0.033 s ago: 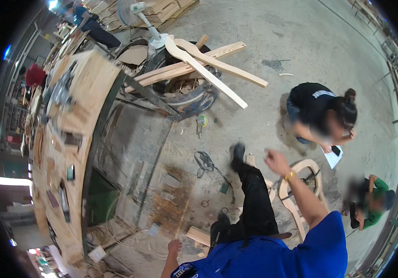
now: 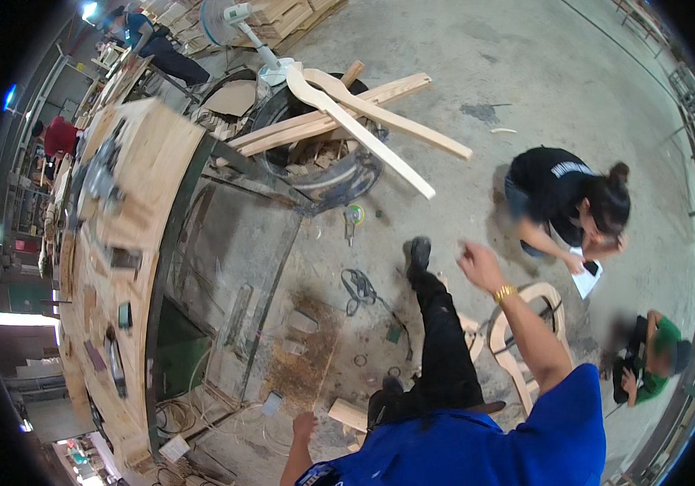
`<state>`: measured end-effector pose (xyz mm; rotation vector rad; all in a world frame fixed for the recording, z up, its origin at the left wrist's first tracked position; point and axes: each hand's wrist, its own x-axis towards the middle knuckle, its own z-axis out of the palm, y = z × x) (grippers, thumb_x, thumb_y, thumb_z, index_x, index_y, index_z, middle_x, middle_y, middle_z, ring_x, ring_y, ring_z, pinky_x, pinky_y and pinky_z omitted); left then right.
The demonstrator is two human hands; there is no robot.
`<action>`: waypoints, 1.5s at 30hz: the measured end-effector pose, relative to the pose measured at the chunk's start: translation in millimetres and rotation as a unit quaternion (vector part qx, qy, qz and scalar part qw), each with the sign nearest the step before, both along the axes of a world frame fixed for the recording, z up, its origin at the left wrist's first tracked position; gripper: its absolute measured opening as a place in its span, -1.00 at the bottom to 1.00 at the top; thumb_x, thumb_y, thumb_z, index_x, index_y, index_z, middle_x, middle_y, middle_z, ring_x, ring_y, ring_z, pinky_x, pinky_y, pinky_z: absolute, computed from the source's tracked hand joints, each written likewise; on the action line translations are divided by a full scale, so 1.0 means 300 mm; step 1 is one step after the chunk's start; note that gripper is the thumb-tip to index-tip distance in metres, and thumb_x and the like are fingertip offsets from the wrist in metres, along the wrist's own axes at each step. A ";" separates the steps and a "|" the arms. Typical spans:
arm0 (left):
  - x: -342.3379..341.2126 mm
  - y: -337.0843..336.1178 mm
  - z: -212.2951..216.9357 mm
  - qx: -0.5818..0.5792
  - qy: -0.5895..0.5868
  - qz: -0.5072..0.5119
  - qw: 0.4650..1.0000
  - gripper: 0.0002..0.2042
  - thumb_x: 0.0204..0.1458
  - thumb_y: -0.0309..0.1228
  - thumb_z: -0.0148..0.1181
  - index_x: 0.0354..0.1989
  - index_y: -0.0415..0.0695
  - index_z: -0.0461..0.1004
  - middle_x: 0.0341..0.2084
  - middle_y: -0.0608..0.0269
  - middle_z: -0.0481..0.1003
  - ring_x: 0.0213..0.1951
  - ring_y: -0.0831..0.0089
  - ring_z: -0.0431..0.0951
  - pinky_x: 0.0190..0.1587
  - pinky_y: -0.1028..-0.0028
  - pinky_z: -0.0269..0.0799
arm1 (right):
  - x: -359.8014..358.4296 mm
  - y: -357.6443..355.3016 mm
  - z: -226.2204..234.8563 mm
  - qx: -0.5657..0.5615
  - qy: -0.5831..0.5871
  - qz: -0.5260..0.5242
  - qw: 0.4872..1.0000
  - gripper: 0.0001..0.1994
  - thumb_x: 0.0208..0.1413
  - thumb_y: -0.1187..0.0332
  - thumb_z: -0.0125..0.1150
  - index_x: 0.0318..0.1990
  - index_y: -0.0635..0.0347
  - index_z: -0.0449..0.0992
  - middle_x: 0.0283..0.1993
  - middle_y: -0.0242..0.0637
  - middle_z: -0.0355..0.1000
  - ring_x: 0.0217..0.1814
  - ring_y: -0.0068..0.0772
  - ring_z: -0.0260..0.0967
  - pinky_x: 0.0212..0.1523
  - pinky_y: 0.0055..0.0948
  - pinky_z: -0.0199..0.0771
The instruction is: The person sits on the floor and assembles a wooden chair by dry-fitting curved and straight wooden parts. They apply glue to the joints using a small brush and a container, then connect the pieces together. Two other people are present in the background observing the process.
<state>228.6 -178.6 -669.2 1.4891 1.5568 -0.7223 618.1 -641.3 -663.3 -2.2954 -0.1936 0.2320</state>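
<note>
My right hand is stretched forward above the floor, a gold-coloured band on its wrist. Its fingers are loosely bent and a little apart, with nothing in them. Below that forearm lies a curved wooden frame, partly covered by the arm. My left hand hangs low by my side, its fingers curled in and no object showing in it. Nearest to it are a short wooden block and a small pale grey piece on the floor. Neither hand touches anything that I can see.
A long workbench with tools and boards runs along the left. Ahead, long wooden pieces lie across a round black bin, beside a fan. A handheld power tool and a strap lie on the floor. Two people crouch at right.
My view has shifted slightly. My right hand sits a little higher and further left, my left hand slightly higher. The crouching person in black has brought a hand down to the paper.
</note>
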 end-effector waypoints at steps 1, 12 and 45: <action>0.179 0.009 -0.015 0.033 -0.082 -0.172 0.981 -0.80 0.07 -0.24 0.11 -0.31 -0.12 0.46 -0.52 0.25 0.51 -0.48 0.44 0.49 -0.48 0.47 0.34 | 0.224 0.027 -0.015 0.009 -0.053 -0.009 0.999 -0.58 -0.06 0.31 0.18 -0.01 0.30 0.41 -0.34 -0.04 0.45 -0.23 -0.06 0.42 -0.17 -0.21 0.40; 2.283 -0.510 -0.417 0.120 -0.374 -0.272 0.878 -0.42 -0.02 -0.09 0.20 0.04 -0.33 0.34 -0.08 -0.15 0.43 0.00 0.04 0.42 0.04 0.27 0.28 | 1.579 0.381 -0.372 -0.203 0.152 0.072 0.965 -0.14 -0.17 0.16 0.33 0.31 0.12 0.02 -0.06 0.12 0.43 0.05 0.09 0.36 0.10 -0.19 0.31; 0.788 -1.166 -0.158 -0.524 -0.239 -0.265 0.774 -0.53 -0.06 -0.55 0.27 0.03 -0.20 0.24 -0.10 0.20 0.40 -0.08 0.44 0.47 -0.15 0.47 0.49 | -0.783 -0.177 -0.042 0.129 0.163 -0.239 0.948 -0.10 -0.40 0.21 0.48 0.26 0.04 0.23 -0.29 -0.07 0.47 -0.21 -0.04 0.43 -0.19 -0.26 0.38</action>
